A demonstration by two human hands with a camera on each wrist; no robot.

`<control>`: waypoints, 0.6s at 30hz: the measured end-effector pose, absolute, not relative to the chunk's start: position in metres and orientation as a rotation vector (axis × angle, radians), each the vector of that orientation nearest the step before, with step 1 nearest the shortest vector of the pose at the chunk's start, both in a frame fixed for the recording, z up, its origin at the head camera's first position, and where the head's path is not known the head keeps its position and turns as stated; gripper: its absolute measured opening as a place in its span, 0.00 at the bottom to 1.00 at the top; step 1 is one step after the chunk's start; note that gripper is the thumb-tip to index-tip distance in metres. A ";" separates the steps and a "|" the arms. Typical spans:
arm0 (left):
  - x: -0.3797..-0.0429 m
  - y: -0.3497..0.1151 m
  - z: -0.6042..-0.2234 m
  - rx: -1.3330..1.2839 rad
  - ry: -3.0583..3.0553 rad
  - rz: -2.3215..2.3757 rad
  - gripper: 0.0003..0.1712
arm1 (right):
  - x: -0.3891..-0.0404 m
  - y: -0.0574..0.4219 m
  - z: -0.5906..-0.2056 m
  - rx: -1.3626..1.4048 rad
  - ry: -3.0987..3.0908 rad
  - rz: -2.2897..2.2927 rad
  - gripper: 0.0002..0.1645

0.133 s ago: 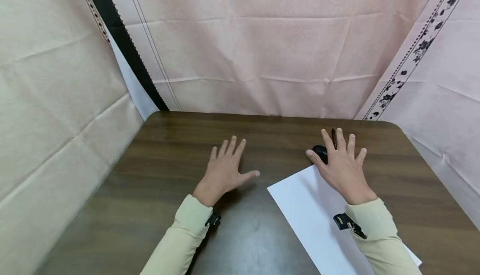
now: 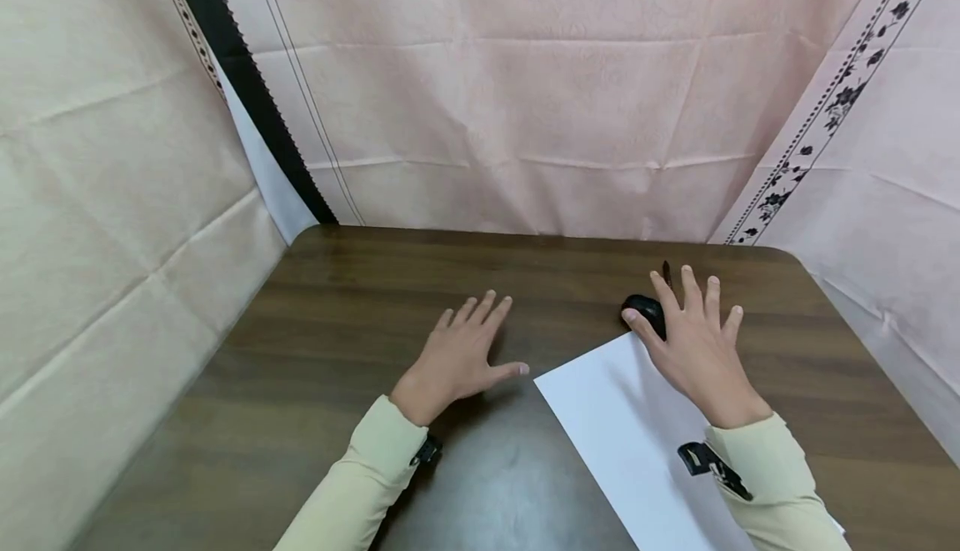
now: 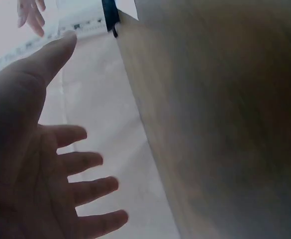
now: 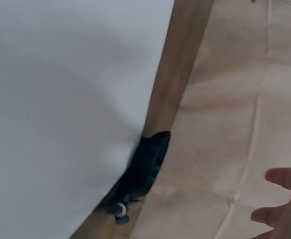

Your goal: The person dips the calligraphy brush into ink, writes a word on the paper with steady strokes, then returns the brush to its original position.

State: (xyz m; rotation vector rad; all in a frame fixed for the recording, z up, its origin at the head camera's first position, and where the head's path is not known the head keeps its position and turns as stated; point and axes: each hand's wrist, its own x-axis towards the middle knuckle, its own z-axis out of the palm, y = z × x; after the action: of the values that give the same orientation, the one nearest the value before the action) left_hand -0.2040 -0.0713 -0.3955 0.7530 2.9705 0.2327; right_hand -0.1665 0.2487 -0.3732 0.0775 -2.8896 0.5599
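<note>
My left hand (image 2: 453, 359), fingers straight and spread, hovers above the brown wooden table and holds nothing. In the left wrist view its palm (image 3: 31, 174) and outstretched thumb show. My right hand (image 2: 701, 355) is likewise spread, above the far part of a white sheet of paper (image 2: 615, 434). Close by its thumb lies a small, rounded black object (image 2: 643, 311), with a thin dark tip (image 2: 667, 272) behind it. The right wrist view shows the black object (image 4: 144, 167) at the paper's edge; its kind is unclear. My right sleeve covers part of the sheet.
The wooden table (image 2: 315, 351) has rounded far corners. Pale cloth (image 2: 525, 117) hangs behind it and at both sides, with a black strip (image 2: 255, 84) at left and a floral border (image 2: 832, 109) at right. Each wrist wears a black strap device (image 2: 712, 468).
Both hands have shifted slightly to the right and nearer to me. More of the black object shows beside my right thumb. The paper lies where it was.
</note>
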 end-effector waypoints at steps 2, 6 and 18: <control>-0.198 -0.067 -0.394 0.833 2.919 0.207 0.57 | -0.154 0.252 -0.374 0.099 -2.894 0.547 0.50; -0.187 -0.062 -0.389 1.001 2.809 0.178 0.51 | -0.126 0.255 -0.371 0.150 -2.931 0.490 0.47; -0.149 -0.029 -0.402 1.284 2.424 0.109 0.45 | -0.050 0.266 -0.392 -0.070 -3.351 0.271 0.45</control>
State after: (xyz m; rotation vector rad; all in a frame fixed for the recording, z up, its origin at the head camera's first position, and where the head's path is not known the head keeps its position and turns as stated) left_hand -0.1487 -0.0287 -0.4022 1.2841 2.4244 0.1094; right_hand -0.0501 0.2664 -0.3916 -0.0704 -3.3513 0.2712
